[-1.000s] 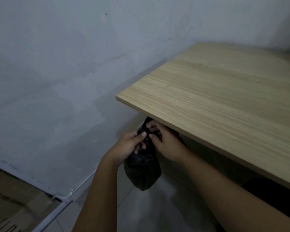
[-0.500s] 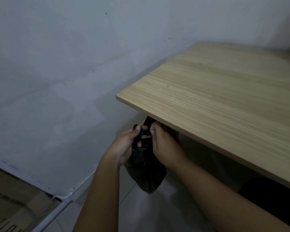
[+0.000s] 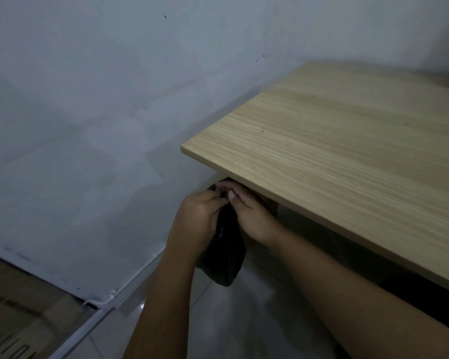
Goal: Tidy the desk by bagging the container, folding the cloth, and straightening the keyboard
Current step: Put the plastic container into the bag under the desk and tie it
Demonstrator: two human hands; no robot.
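A black plastic bag [image 3: 224,257] hangs below the front left corner of the wooden desk [image 3: 347,151]. My left hand [image 3: 197,218] and my right hand [image 3: 252,216] pinch the bag's top together, fingertips touching just under the desk edge. The bag bulges at its bottom; what is inside is hidden. No container, cloth or keyboard shows in the head view.
A pale wall [image 3: 101,112] runs along the left, close to the desk corner. Glossy floor tiles [image 3: 231,320] lie beneath the bag. A white cable or trim [image 3: 130,281] follows the wall's base. Something dark [image 3: 420,291] sits under the desk at right.
Both hands have drawn closer together at the bag's top and risen a little toward the desk edge. The bag hangs a bit narrower.
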